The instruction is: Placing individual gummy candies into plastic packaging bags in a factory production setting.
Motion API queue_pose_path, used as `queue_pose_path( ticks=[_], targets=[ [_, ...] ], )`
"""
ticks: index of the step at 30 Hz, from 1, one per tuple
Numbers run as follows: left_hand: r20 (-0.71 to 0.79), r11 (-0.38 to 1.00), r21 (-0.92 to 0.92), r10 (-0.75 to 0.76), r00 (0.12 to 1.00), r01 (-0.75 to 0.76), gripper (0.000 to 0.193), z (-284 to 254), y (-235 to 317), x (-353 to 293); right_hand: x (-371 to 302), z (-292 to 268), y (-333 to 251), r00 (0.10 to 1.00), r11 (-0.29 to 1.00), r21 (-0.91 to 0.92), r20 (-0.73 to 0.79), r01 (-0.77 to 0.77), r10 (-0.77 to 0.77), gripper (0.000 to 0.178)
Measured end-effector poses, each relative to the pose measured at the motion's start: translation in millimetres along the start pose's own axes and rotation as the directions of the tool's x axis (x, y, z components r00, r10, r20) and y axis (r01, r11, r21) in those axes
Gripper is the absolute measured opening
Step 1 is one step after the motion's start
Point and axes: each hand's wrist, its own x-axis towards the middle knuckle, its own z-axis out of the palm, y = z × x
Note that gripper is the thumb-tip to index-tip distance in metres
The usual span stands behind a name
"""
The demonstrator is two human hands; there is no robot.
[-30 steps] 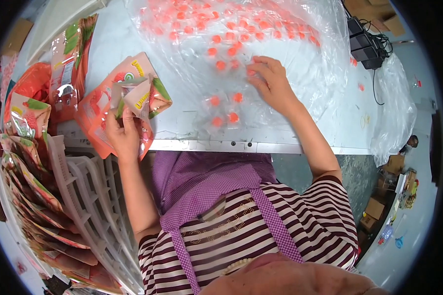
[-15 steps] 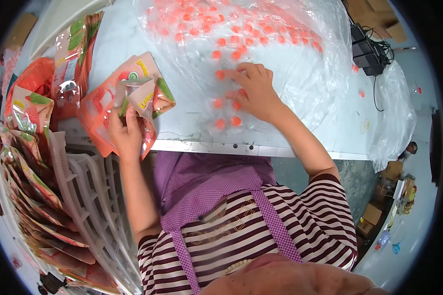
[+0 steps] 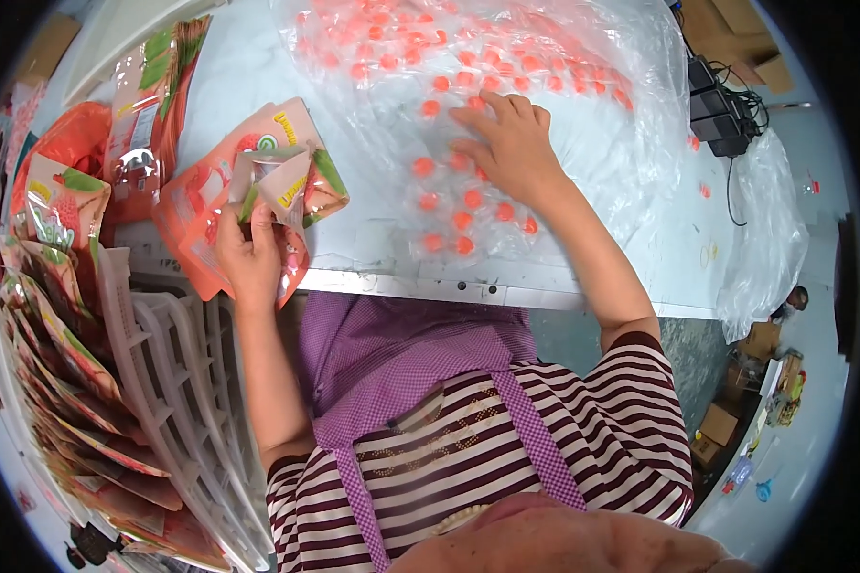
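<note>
On the left part of the table, my left hand (image 3: 250, 250) grips a pink pouch (image 3: 287, 183) by its lower side, with the pouch's mouth spread apart. Beneath it lie more flat pouches (image 3: 189, 199) of the same pink and green print. My right hand (image 3: 516, 143) is spread over a clear plastic sheet (image 3: 602, 181), fingers apart and fingertips among small round orange-red pieces (image 3: 422, 166). Several of these pieces sit in a loose group near the table's front edge. Many more make up a pile (image 3: 506, 67) at the far side of the plastic.
A stack of upright pouches (image 3: 145, 124) stands at the far left beside a red bag (image 3: 72, 143). Below, a white plastic basket (image 3: 153, 334) is packed with filled pouches (image 3: 86, 382). Black power adapters (image 3: 717, 110) with cables lie at the right, near crumpled clear plastic (image 3: 766, 220).
My right hand has moved a little away from me and to the right. More orange-red pieces now lie in the near group. My left hand still grips the pouch.
</note>
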Motion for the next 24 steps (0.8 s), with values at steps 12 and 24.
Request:
queue_pose_path(
  ticks=[12, 24],
  targets=[
    [0.026, 0.999, 0.046, -0.011, 1.0, 0.01, 0.023, -4, -6, 1, -18, -27, -14, 0.974, 0.986, 0.103, 0.167, 0.134, -0.15, 0.035],
    [0.032, 0.998, 0.045, -0.034, 0.999, 0.033, 0.023, -4, -4, 1, 18, 0, -19, 0.988, 0.99, 0.007, 0.059, 0.139, -0.139, 0.036]
  ],
)
